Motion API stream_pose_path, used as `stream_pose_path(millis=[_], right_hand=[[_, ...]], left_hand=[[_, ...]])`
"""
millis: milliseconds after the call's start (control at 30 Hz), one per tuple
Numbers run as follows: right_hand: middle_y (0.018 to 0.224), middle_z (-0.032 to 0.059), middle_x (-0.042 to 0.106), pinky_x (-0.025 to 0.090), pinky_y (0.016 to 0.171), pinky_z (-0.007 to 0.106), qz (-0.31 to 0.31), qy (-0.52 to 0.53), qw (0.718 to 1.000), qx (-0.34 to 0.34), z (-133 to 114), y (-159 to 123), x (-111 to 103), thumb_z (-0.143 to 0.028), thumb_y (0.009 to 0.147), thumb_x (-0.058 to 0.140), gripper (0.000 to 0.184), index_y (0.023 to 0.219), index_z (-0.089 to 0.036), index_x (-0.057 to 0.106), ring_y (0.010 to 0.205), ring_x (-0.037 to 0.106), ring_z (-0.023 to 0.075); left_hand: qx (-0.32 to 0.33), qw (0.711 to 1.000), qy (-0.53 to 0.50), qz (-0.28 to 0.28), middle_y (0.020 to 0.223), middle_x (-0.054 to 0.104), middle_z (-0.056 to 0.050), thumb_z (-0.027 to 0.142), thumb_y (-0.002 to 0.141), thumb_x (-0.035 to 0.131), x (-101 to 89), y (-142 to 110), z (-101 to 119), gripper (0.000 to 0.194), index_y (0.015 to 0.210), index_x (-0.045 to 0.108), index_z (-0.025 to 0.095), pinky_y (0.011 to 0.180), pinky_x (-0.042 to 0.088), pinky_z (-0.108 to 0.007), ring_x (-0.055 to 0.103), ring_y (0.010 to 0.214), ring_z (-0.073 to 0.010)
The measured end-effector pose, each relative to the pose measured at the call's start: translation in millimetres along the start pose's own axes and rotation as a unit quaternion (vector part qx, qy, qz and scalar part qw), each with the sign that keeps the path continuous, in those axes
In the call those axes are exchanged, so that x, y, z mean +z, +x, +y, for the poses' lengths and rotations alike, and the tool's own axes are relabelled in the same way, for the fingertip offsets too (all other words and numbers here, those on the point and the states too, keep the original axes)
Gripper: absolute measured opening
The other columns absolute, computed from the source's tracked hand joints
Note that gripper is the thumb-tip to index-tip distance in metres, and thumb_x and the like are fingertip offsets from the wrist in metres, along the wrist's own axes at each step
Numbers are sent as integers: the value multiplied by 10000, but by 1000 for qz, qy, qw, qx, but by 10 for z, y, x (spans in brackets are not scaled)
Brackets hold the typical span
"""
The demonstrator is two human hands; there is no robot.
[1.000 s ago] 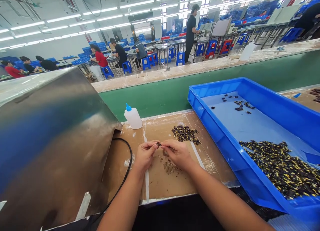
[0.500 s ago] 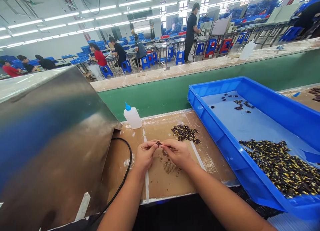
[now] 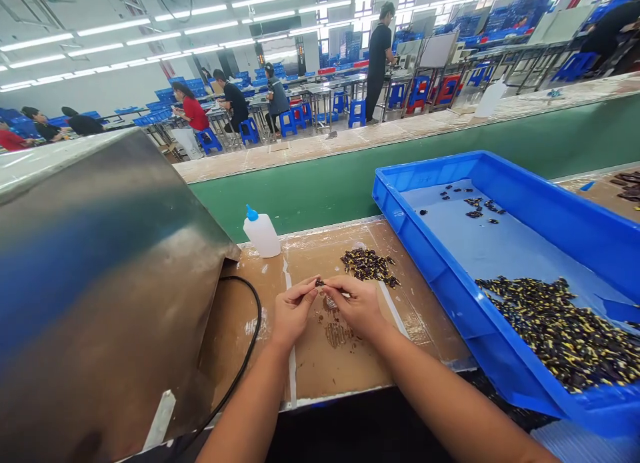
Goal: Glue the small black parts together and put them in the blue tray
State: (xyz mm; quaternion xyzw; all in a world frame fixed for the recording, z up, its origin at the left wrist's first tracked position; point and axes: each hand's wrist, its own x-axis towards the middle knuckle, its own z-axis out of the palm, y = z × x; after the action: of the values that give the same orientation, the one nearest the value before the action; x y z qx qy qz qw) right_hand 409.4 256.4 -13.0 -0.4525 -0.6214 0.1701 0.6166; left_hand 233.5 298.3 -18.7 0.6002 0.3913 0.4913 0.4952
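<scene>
Between the fingertips of both hands is a small dark piece (image 3: 319,283), too small to tell its kind. My left hand (image 3: 293,311) pinches it from the left, thumb against forefinger. From the other side my right hand (image 3: 356,305) pinches it too, and the fingers hide most of it. Just beyond my right hand lies a pile of small dark-and-yellow pieces (image 3: 369,265) on the brown work surface (image 3: 345,369). Under the hands the surface is worn, with a ribbed patch (image 3: 339,334) and dark crumbs.
A white squeeze bottle with a blue cap (image 3: 263,235) stands behind my left hand. On the right is a blue tray (image 3: 430,249) with many dark-and-yellow pieces. A metal housing (image 3: 115,283) and a black cable (image 3: 257,323) are at left. People sit and stand farther back.
My hands stay together on the small dark piece, with only a slight shift of the fingers. The whole view has moved a little.
</scene>
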Motion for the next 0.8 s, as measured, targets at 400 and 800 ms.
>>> stream_pose_path(millis=[400, 800], right_hand=[[1033, 41, 834, 657, 879, 318, 23, -26, 997, -68, 33, 21, -6, -181, 994, 714, 137, 1081, -253, 792, 915, 803, 191], [982, 34, 830, 665, 823, 298, 27, -61, 988, -138, -19, 31, -27, -128, 964, 742, 165, 1070, -252, 763, 861, 800, 172]], left_hand=[[45, 998, 11, 31, 1179, 796, -129, 475, 879, 822, 114, -34, -9, 305, 1067, 854, 236, 1052, 641, -453, 782, 1108, -282], [112, 989, 62, 70, 1032, 822, -104, 359, 899, 814, 80, -83, 22, 160, 967, 850, 218, 923, 665, -355, 794, 947, -226]])
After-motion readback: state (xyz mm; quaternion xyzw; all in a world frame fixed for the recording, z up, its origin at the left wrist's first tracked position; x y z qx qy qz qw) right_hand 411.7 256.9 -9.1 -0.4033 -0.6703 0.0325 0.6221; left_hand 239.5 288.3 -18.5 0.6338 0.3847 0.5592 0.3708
